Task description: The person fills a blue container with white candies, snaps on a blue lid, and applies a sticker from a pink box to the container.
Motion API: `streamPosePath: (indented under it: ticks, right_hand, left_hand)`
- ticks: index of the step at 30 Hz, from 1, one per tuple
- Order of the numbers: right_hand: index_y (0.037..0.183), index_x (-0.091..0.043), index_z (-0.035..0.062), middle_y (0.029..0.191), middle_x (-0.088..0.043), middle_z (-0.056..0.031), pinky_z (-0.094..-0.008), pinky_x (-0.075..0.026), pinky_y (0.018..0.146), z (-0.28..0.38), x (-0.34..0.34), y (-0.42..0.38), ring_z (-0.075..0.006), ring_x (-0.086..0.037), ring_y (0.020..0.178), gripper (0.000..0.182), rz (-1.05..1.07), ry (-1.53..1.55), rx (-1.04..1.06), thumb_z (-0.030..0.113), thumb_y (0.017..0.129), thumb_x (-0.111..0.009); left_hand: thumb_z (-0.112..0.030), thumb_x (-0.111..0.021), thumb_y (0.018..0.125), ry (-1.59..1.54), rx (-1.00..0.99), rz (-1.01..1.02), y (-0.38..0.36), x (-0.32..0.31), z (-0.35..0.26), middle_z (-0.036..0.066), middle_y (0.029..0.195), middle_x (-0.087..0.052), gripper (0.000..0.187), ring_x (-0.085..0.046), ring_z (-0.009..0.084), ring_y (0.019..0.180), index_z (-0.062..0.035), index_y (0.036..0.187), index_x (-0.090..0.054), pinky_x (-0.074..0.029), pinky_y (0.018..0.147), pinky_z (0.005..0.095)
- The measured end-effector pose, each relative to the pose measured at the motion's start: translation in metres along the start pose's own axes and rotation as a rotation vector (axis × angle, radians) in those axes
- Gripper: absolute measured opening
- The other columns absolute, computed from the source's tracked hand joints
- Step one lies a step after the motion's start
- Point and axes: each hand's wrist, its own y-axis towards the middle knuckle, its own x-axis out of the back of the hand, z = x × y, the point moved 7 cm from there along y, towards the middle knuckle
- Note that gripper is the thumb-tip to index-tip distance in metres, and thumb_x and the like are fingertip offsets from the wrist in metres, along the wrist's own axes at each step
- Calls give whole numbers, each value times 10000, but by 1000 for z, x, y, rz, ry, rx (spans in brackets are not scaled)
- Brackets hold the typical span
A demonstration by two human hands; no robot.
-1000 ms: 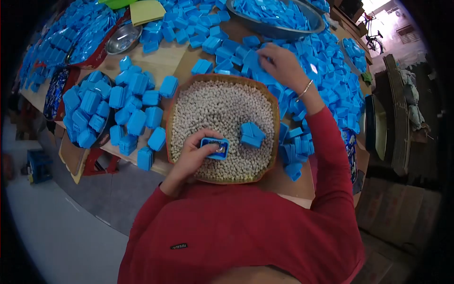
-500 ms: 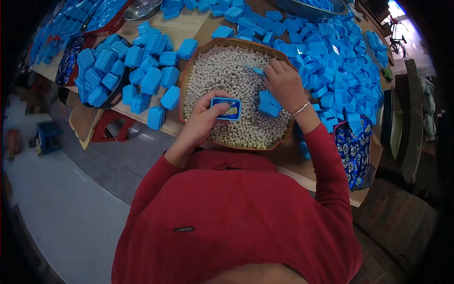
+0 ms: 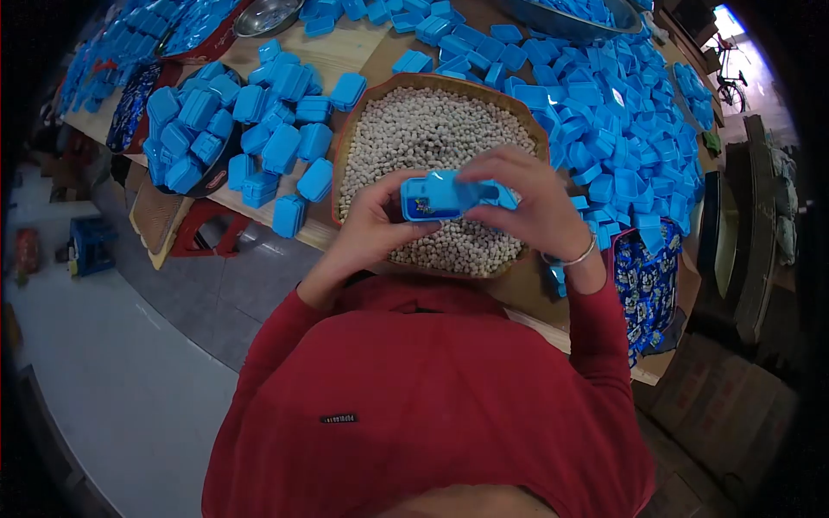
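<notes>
My left hand (image 3: 380, 211) is closed around a small blue plastic box (image 3: 421, 210), fingers behind it and thumb along its near edge. Inside, a dark blue packet with yellow print partly shows. A light blue lid (image 3: 439, 186) lies over the far part of the box opening. My right hand (image 3: 522, 198), slightly blurred, has its fingers closed on the lid's right end. More blue plastic (image 3: 498, 193) shows between its thumb and fingers; whether it is held or lies behind cannot be made out. Both hands are above a tray of pale round pellets (image 3: 414, 121).
Closed blue boxes (image 3: 281, 148) cluster on the table at left, some in a dark round tray (image 3: 211, 180). A large heap of open blue boxes (image 3: 604, 129) covers the right. Blue printed packets (image 3: 643, 285) fill a container at front right. Metal bowls (image 3: 263, 15) stand farther back.
My right hand has come from the tray's far right down to the box, bringing the thin blue piece over its opening. My left hand still holds the box, its thumb now off the packet.
</notes>
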Motion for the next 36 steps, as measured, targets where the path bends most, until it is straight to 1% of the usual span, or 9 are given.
streamPosePath:
  ticks: [3, 13, 17, 23, 26, 28, 31, 34, 36]
  right_hand:
    - [975, -632, 90, 949, -617, -63, -373, -497, 747, 21, -7, -3, -269, -592, 886, 366, 31, -178, 54, 79, 638, -774]
    - [1011, -635, 79, 998, -621, -76, -368, -509, 765, 20, -11, -9, -279, -601, 937, 390, -87, -9, 24, 58, 648, -774]
    - [1013, -633, 81, 1008, -613, -80, -370, -512, 756, 24, -10, -12, -285, -594, 934, 399, -91, -47, 16, 52, 641, -776]
    - [1010, -629, 82, 1008, -596, -84, -372, -508, 753, 30, -9, -14, -286, -584, 926, 401, -74, -81, 31, 49, 638, -777]
    - [1005, -629, 80, 996, -588, -90, -374, -503, 756, 29, -10, -15, -290, -581, 916, 386, -81, -44, 14, 48, 648, -774]
    - [993, -634, 76, 989, -583, -96, -371, -499, 759, 30, -12, -15, -291, -580, 909, 360, -78, -23, -12, 47, 661, -772]
    - [963, -641, 56, 956, -580, -99, -349, -491, 745, 24, -17, -18, -264, -586, 896, 272, -130, 182, -42, 48, 715, -753]
    - [923, -652, 44, 931, -581, -86, -319, -475, 728, -1, -18, -29, -211, -586, 882, 188, -327, 366, -244, 60, 756, -737]
    - [955, -588, 37, 898, -568, -44, -259, -456, 677, -10, -26, -37, -113, -557, 821, 198, -356, 482, -380, 82, 813, -718]
  left_hand:
    - [34, -719, 759, 86, -24, 39, 3, -7, -11, 32, 1069, -618, 489, -600, 110, 963, -50, 1209, -547, -517, 813, 268]
    - [21, -714, 774, 34, -3, 38, -5, -7, -20, 33, 1077, -614, 477, -594, 106, 970, -42, 1214, -541, -514, 807, 260]
    - [17, -716, 774, 115, -79, 46, -4, -9, -23, 38, 1087, -615, 488, -589, 105, 981, -40, 1225, -539, -510, 814, 262]
    - [23, -720, 758, 122, -1, 75, -4, -11, -24, 40, 1097, -613, 517, -582, 102, 995, -34, 1237, -533, -503, 808, 262]
    - [-28, -701, 795, 187, -90, 131, -6, -14, -37, 34, 1090, -604, 469, -584, 105, 964, -37, 1234, -536, -497, 811, 262]
    - [-70, -680, 825, 65, 20, 138, -10, -10, -31, 32, 1085, -595, 434, -577, 110, 956, -37, 1233, -536, -492, 810, 261]
    - [-114, -650, 862, -12, 63, 73, -12, -11, -22, 31, 1088, -582, 401, -564, 116, 960, -42, 1240, -539, -483, 809, 258]
    - [-117, -643, 873, 98, -21, 32, -9, -14, -29, 33, 1104, -573, 396, -552, 118, 986, -52, 1251, -543, -477, 807, 252]
    - [-110, -644, 874, 140, -47, 29, -9, -16, -33, 35, 1117, -571, 400, -550, 118, 1000, -58, 1258, -546, -476, 810, 249]
